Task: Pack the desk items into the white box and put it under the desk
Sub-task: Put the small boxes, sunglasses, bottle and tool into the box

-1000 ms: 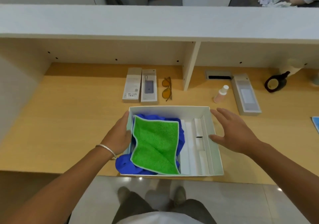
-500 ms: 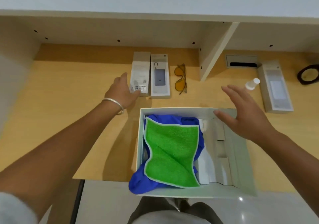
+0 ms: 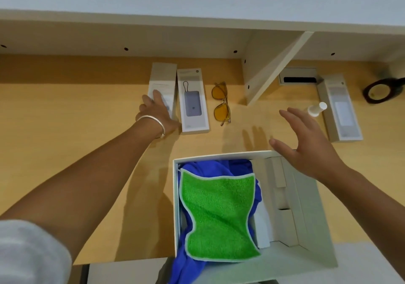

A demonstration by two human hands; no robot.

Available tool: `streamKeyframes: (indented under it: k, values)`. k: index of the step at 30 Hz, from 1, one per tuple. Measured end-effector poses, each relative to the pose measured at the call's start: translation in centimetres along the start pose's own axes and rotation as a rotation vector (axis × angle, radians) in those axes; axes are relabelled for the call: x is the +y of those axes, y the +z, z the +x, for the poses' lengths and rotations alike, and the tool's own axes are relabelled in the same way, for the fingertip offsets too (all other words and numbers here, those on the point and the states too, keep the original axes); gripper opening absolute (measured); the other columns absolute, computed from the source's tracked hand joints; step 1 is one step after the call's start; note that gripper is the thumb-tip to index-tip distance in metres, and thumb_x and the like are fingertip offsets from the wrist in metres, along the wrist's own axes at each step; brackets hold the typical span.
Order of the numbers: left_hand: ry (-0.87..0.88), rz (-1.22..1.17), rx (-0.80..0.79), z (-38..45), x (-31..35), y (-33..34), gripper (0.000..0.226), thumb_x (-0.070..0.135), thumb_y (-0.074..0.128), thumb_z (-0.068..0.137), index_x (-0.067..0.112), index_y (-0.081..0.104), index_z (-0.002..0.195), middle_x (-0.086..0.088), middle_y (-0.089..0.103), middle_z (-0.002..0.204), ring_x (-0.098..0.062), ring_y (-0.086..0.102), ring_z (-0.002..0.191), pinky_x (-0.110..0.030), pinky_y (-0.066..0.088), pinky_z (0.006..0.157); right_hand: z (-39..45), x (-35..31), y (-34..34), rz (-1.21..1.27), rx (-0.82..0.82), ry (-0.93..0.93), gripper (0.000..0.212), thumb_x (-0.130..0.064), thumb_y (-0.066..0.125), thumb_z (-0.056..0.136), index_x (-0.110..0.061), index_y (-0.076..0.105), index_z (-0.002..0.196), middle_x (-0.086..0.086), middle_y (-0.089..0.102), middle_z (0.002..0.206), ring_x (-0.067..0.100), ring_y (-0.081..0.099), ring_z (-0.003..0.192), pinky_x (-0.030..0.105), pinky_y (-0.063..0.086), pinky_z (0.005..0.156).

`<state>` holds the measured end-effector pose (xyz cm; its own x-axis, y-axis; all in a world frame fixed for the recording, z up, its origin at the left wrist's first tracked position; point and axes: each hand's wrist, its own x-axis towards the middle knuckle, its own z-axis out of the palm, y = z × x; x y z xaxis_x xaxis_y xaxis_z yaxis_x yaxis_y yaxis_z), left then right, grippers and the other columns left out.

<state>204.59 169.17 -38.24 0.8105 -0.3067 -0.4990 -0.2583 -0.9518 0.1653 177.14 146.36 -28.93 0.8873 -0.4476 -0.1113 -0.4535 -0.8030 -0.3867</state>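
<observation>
Wooden desk (image 3: 65,143) spans the view, with a shelf unit (image 3: 197,36) along its far side. White box (image 3: 315,229) sits open at the near edge, overhanging it slightly; inside, a green cloth (image 3: 219,215) lies over a blue cloth (image 3: 210,167), cardboard dividers to their right. Left hand (image 3: 156,111), bracelet on the wrist, lies flat on a small pale carton (image 3: 163,80) at the back; grip cannot be told. Right hand (image 3: 306,145) hovers spread, fingers apart, above the box's far right corner, holding nothing. Beside the carton: a power-bank box (image 3: 194,102), then yellow-lensed glasses (image 3: 221,103). Farther right: a long grey box (image 3: 340,108), a small white bottle (image 3: 316,109) just beside it.
</observation>
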Motion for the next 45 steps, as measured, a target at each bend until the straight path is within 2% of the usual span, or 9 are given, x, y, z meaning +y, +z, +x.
streamKeyframes:
  k: [4,9,16,22,26,32,36,40,45]
  values:
    - [-0.057,-0.117,0.072,0.3,-1.0,-0.1,0.104,0.038,0.077,0.065,0.027,0.010,0.143,-0.015,0.035,0.130,-0.036,0.041,0.119,-0.047,0.046,0.088,-0.4,-0.2,-0.6,-0.009,-0.003,0.015,0.075,-0.053,0.058,0.084,-0.023,0.034,0.148,0.004,0.031,0.155,0.023,0.027,0.142,0.047,0.031,0.112]
    - [-0.057,-0.258,0.160,-1.3,-2.4,-0.5,0.099,0.033,0.078,0.068,0.019,0.015,0.143,-0.018,0.042,0.131,-0.039,0.048,0.116,-0.045,0.046,0.087,-1.6,-0.6,-1.4,-0.008,0.006,-0.010,0.075,-0.055,0.055,0.083,-0.023,0.034,0.148,0.003,0.032,0.155,0.022,0.027,0.143,0.047,0.032,0.112]
    - [0.134,-0.337,0.286,-10.8,-4.5,-3.1,0.086,0.033,0.082,0.063,0.023,0.028,0.129,-0.013,0.047,0.121,-0.036,0.054,0.097,-0.048,0.055,0.078,-4.3,0.2,-2.8,-0.017,0.032,-0.080,0.074,-0.049,0.061,0.086,-0.024,0.031,0.149,0.002,0.032,0.155,0.020,0.025,0.143,0.044,0.029,0.112]
    - [0.256,-0.267,0.271,-24.0,-2.5,-4.2,0.096,0.051,0.075,0.056,0.035,0.024,0.136,-0.005,0.055,0.120,-0.030,0.060,0.095,-0.046,0.057,0.070,-7.2,1.3,-4.1,0.002,0.044,-0.139,0.074,-0.051,0.061,0.086,-0.027,0.028,0.149,-0.002,0.030,0.156,0.019,0.025,0.143,0.044,0.029,0.111]
    - [0.185,-0.109,0.234,-31.7,0.3,-1.7,0.096,0.051,0.071,0.069,0.038,0.013,0.144,-0.002,0.047,0.112,-0.027,0.058,0.086,-0.038,0.053,0.069,-9.1,2.5,-4.9,0.039,0.040,-0.194,0.074,-0.054,0.058,0.086,-0.028,0.029,0.149,-0.002,0.030,0.156,0.019,0.026,0.143,0.047,0.032,0.113]
    - [0.099,0.093,0.171,-36.7,4.2,4.4,0.081,0.059,0.049,0.084,0.042,0.003,0.148,-0.008,0.043,0.116,-0.023,0.048,0.082,-0.033,0.047,0.068,-11.2,3.3,-4.7,0.064,0.022,-0.299,0.073,-0.055,0.057,0.085,-0.025,0.033,0.147,-0.001,0.037,0.150,0.019,0.032,0.138,0.049,0.034,0.111]
    - [0.015,0.121,0.184,-36.8,5.6,7.4,0.074,0.057,0.043,0.089,0.038,0.004,0.150,-0.014,0.033,0.135,-0.031,0.052,0.105,-0.037,0.048,0.076,-12.2,3.9,-4.5,0.075,0.007,-0.341,0.072,-0.054,0.058,0.087,-0.026,0.032,0.147,-0.001,0.036,0.151,0.019,0.031,0.139,0.049,0.031,0.113]
    - [-0.034,0.105,0.238,-35.4,5.6,8.2,0.070,0.051,0.041,0.092,0.034,0.008,0.152,-0.015,0.010,0.156,-0.038,0.038,0.127,-0.042,0.045,0.091,-12.7,4.6,-4.2,0.077,0.004,-0.350,0.071,-0.052,0.060,0.086,-0.027,0.032,0.147,-0.002,0.036,0.150,0.020,0.032,0.138,0.047,0.030,0.113]
    - [-0.059,0.239,0.187,-34.0,5.7,9.8,0.063,0.052,0.040,0.093,0.028,0.023,0.148,-0.015,0.025,0.150,-0.035,0.040,0.127,-0.042,0.044,0.093,-12.8,5.5,-3.9,0.097,-0.003,-0.339,0.071,-0.051,0.060,0.086,-0.025,0.033,0.147,-0.002,0.038,0.149,0.020,0.034,0.137,0.048,0.032,0.113]
